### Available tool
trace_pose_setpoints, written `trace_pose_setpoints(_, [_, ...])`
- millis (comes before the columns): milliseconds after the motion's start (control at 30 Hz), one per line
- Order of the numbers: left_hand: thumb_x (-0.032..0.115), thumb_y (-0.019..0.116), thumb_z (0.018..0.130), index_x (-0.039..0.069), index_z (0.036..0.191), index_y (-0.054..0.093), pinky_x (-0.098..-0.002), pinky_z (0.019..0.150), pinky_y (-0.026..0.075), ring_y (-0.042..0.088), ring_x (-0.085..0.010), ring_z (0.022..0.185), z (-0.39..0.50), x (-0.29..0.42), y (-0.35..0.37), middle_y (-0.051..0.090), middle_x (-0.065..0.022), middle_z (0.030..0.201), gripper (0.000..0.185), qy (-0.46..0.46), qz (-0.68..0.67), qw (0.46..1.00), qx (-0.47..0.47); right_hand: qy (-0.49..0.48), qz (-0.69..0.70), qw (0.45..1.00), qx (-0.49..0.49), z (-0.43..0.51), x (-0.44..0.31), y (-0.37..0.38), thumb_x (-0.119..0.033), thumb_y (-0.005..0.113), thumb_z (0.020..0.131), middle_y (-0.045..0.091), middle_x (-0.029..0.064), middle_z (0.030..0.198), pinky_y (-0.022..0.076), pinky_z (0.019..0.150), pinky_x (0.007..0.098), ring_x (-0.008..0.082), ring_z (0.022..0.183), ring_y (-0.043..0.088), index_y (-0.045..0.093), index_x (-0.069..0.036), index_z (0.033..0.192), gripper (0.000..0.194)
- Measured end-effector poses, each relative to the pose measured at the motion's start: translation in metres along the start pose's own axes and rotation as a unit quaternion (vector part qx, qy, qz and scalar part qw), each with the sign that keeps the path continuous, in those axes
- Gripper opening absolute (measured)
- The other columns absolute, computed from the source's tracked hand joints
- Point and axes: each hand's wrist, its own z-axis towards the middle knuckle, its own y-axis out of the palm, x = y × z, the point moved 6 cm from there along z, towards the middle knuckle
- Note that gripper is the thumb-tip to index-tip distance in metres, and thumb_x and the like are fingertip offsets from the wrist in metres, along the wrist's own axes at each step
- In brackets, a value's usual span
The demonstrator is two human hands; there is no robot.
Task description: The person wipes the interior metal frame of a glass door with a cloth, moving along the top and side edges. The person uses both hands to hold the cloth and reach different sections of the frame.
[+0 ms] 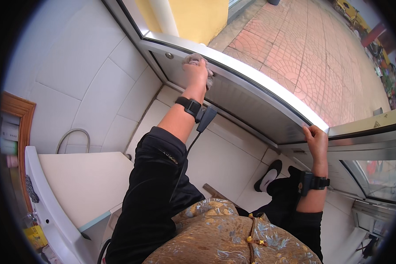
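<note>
My left hand [197, 74] is closed around a crumpled grey-brown cloth [209, 81], which rests against the inner side of the metal door frame [224, 71] near its upper left part. Close by, to the left, is a round metal fitting [169, 55]. Farther right, my right hand [316, 142] rests with bent fingers at the frame's lower right corner, no cloth in it. Both wrists carry black straps with devices; a black cable runs from the left one. Below the frame's rail is a grey panel [250, 105].
A white washbasin [52, 211] on a cabinet [85, 178] stands at the left by a tiled wall [95, 85]. A wood-framed mirror [28, 109] hangs there. Pale floor tiles [224, 148] lie below. Outside is red paving [283, 49]. Another framed glass panel [376, 175] is at the right.
</note>
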Motion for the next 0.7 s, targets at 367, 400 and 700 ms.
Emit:
trace_pose_setpoints(367, [0.016,0.060,0.097,-0.009,0.124,0.028,-0.0343,0.075,0.056,0.065,-0.0235,0.091,-0.084,-0.037,0.059,0.054,-0.0206,0.114,0.049,-0.060,0.006,0.990,-0.130,-0.045,0.054,0.997,-0.029,-0.018,-0.022,-0.011,-0.018,0.071,0.088,0.062,0.0111,0.068,0.0461,0.059,0.0309,0.0175,0.062,0.056,0.066,0.003,0.085,0.022])
trace_pose_setpoints(400, [0.017,0.062,0.096,-0.009,0.125,0.028,-0.0344,0.080,0.054,0.062,-0.0239,0.099,-0.095,-0.040,0.065,0.052,-0.0213,0.118,0.051,-0.084,0.001,0.986,-0.145,-0.033,0.045,0.998,-0.033,-0.019,-0.019,-0.013,-0.020,0.071,0.087,0.064,0.0142,0.072,0.0480,0.062,0.0344,0.0242,0.065,0.060,0.067,0.001,0.087,0.022])
trace_pose_setpoints(700, [0.014,0.056,0.099,-0.005,0.118,0.037,-0.0315,0.073,0.057,0.066,-0.0187,0.085,-0.178,-0.063,0.123,0.060,-0.0133,0.103,0.033,-0.146,-0.008,0.956,-0.255,0.052,0.145,0.988,-0.012,-0.033,0.024,-0.034,-0.023,0.070,0.090,0.063,0.0110,0.066,0.0467,0.060,0.0319,0.0152,0.060,0.056,0.065,0.003,0.083,0.027])
